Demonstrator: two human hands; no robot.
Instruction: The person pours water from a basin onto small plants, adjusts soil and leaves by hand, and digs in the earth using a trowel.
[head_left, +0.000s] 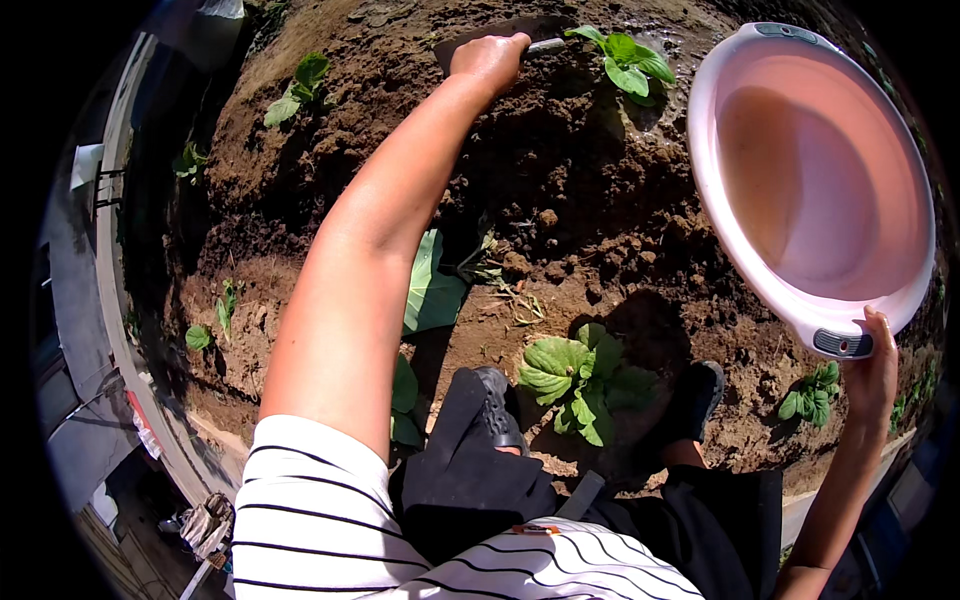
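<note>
My left hand (487, 61) is stretched far forward over the soil, closed around a dark tool with a short pale handle end (545, 47). The hand covers much of this tool, so its exact kind cannot be told. Just right of it grows a leafy green seedling (628, 64), with wet, shiny soil around it. My right hand (874, 364) grips the near rim of a pink plastic basin (892, 247) beside a grey handle pad. The basin is tilted, and brownish water (757, 172) lies against its left side.
A larger leafy plant (581, 375) grows between my shoes. More seedlings stand at the upper left (301, 88), lower left (199, 337) and lower right (811, 394). A broad leaf (433, 289) shows beside my left arm. A concrete ledge (112, 247) runs along the left.
</note>
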